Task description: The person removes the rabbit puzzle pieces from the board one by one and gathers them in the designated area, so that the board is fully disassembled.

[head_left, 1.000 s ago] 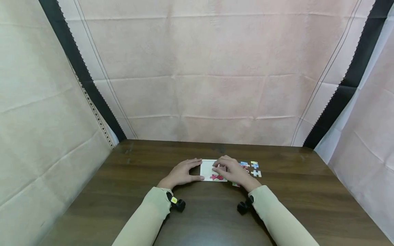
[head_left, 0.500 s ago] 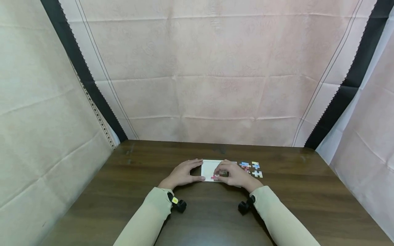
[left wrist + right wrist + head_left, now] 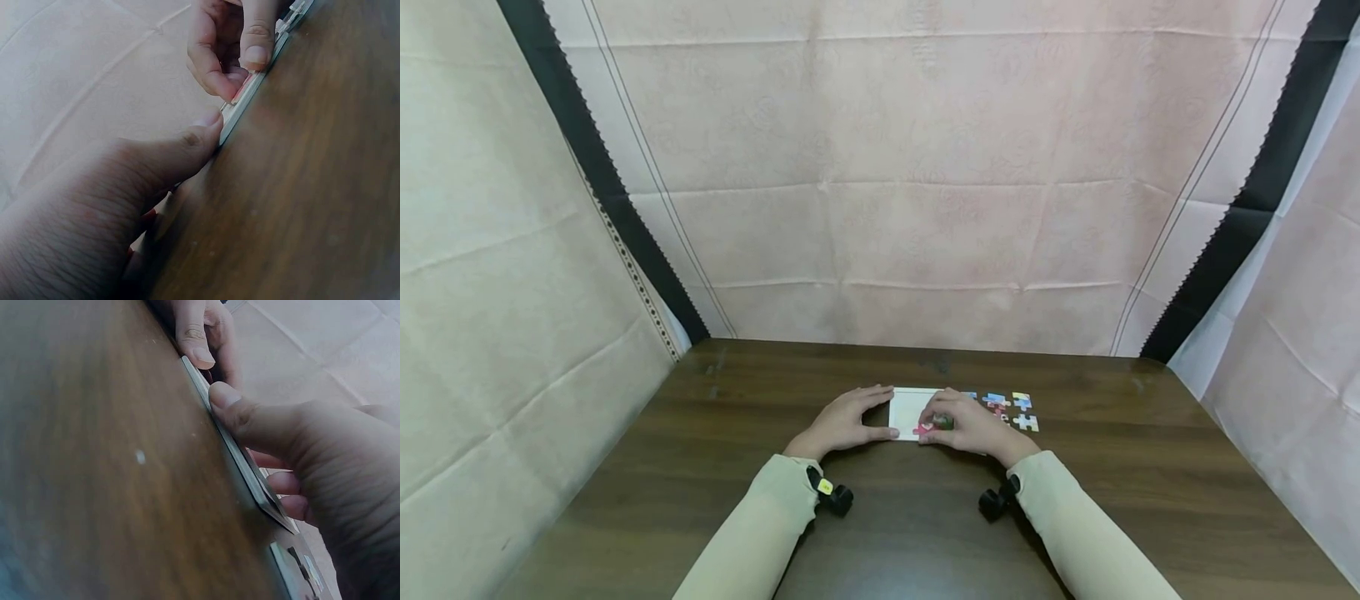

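A white puzzle board [image 3: 904,408] with a raised rim lies flat near the table's far edge. My left hand [image 3: 847,421] rests at its left side, fairly straight fingers at the back corner and thumb on the front corner. Over the board's right half, my right hand [image 3: 973,425] has its fingers bent and its thumb at the front rim. Between thumb and fingers it pinches a pink-red puzzle piece [image 3: 922,429] low on the board, mostly hidden by the fingertips. Something dark green shows through the gap in that hand. The left wrist view shows both thumbs along the front rim.
Several loose puzzle pieces lie right of the board, among them a blue-and-white piece [image 3: 1026,423] and a yellow-and-blue piece [image 3: 1022,401]. They sit on a brown wooden table [image 3: 895,517]. Pale fabric walls [image 3: 925,208] stand behind and at both sides.
My right hand has come down from above the board onto the pink-red piece, its thumb now at the front rim. Over the last half second it barely moves. My left hand has stayed put.
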`<state>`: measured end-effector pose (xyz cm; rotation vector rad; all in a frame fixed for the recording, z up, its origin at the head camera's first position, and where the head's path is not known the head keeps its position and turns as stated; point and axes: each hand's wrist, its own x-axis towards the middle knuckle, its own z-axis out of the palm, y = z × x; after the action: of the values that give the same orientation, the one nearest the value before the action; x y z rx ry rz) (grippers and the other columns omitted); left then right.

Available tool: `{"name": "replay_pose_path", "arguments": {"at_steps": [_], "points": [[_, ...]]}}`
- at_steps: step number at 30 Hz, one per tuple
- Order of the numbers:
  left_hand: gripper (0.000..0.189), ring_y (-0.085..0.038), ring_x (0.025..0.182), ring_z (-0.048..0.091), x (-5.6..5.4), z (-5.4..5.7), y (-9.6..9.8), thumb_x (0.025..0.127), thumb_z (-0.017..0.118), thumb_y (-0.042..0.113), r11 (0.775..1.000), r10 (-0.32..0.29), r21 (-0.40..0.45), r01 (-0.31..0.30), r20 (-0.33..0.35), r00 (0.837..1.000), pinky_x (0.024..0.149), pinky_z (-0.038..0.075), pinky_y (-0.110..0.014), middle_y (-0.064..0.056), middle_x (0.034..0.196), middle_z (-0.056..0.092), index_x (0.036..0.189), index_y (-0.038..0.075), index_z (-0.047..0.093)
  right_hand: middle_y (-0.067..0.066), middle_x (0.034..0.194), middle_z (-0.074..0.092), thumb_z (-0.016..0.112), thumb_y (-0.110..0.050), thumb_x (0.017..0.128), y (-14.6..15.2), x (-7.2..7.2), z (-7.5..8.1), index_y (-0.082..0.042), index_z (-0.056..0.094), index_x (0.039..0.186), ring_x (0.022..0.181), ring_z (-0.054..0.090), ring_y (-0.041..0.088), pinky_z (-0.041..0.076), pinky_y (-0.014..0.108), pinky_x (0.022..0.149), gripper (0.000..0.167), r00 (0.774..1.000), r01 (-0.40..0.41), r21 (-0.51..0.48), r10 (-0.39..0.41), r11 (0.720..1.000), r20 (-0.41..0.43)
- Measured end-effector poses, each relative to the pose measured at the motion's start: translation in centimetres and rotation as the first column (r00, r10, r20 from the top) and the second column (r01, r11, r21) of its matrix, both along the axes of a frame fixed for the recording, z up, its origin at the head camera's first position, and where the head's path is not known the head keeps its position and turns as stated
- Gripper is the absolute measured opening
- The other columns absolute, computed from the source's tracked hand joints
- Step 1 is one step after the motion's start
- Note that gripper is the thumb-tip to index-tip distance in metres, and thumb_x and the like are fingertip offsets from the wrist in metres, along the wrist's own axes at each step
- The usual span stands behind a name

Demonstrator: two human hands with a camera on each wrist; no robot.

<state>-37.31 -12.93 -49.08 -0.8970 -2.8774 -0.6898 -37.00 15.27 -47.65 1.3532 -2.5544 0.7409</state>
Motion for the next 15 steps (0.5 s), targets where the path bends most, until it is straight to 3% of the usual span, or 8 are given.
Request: {"name": "replay_pose_path", "arguments": {"at_steps": [8, 15], "points": [[0.089, -0.025, 0.148, 0.031, 0.17, 0.12, -0.01, 0.083, 0.058, 0.078, 1.000, 0.008, -0.007, -0.008, 0.007, 1.000, 0.118, 0.027, -0.051, 0.002, 0.160, 0.037, 0.155, 0.027, 0.042, -0.011, 0.103, 0.063, 0.077, -0.040, 0.090, -0.43, 0.22, -0.09, -0.024, 0.068, 0.105, 0.095, 0.056, 0.007, 0.051, 0.034, 0.084, 0.024, 0.995, 0.056, -0.013, -0.055, 0.998, 0.083], [0.089, -0.026, 0.148, 0.031, 0.22, 0.29, 0.02, 0.084, 0.058, 0.078, 1.000, 0.000, -0.003, 0.000, 0.001, 1.000, 0.119, 0.026, -0.051, 0.003, 0.160, 0.037, 0.155, 0.027, 0.042, -0.008, 0.111, 0.067, 0.072, -0.024, 0.095, -0.57, 0.33, -0.11, -0.017, 0.068, 0.117, 0.106, 0.060, 0.011, 0.051, 0.041, 0.094, 0.023, 0.995, 0.043, -0.039, -0.039, 0.998, 0.092]]}}
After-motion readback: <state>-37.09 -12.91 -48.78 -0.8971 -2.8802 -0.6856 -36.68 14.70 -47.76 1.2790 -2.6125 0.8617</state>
